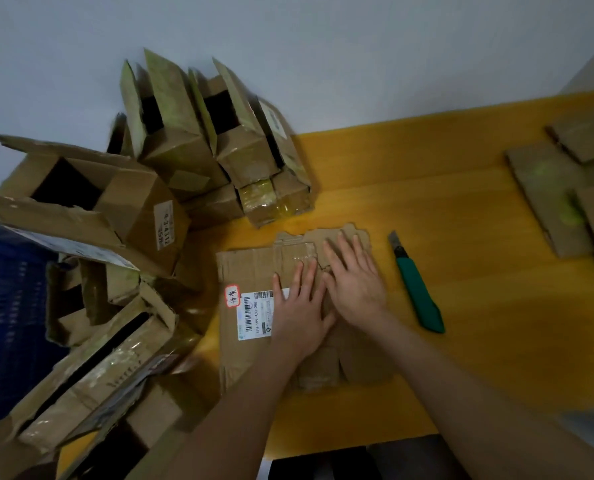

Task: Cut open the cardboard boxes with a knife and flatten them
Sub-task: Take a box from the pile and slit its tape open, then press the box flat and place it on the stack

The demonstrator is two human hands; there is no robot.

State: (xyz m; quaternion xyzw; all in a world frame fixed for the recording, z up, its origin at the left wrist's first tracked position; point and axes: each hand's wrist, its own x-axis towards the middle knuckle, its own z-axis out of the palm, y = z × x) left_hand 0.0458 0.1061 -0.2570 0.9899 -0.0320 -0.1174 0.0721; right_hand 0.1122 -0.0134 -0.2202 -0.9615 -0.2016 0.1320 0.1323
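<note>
Flattening is in hand: one cut box (250,268) is being pressed flat at the centre of the desk (462,358). The left grip (297,306) and right grip (354,282) are being held spread, palms down, side by side, pinching nothing. One knife (417,289), blade out, is lying untouched at 3 o'clock of the box. The next move is judged to be carrying the sheet to the flattened stack (545,195) at 2 o'clock, where at least three pieces are lying. Standing boxes (171,157), roughly eight, exact count uncertain, are waiting from 8 to 12 o'clock.
</note>
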